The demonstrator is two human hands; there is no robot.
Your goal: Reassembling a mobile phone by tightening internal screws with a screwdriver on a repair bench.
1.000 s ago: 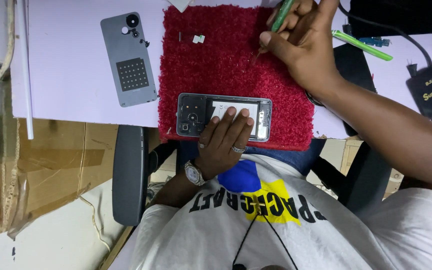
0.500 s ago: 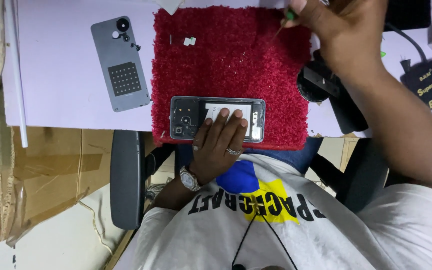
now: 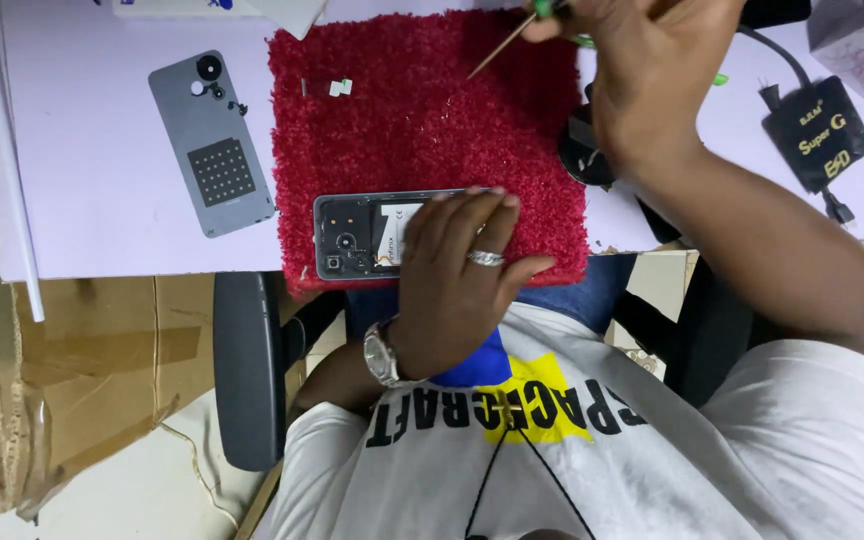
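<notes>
Worktop [image 3: 102, 200]: pale lilac surface, carries everything below.
Red mat [image 3: 422, 130]: shaggy, sits mid-worktop, near edge flush with the worktop edge.
Grey back cover [image 3: 212, 145]: detached, flat on the worktop, just left of the mat, not touching it.
Black power adapter [image 3: 817, 135]: far right of the worktop, cable attached, well apart from the mat.
Opened phone [image 3: 362, 235]: back off, internals showing, lying flat along the mat's near edge.
Left hand [image 3: 457, 265]: palm down on the phone, fingers spread flat over its right half (ring on one finger, watch on the wrist). Grip is a flat press, not closed round anything.
Right hand [image 3: 652, 75]: raised over the mat's far right corner, grip pinched on a thin screwdriver [image 3: 502, 45], tip pointing down-left above the mat, clear of the phone.
Small loose parts [image 3: 337, 88]: on the mat, far left corner.
</notes>
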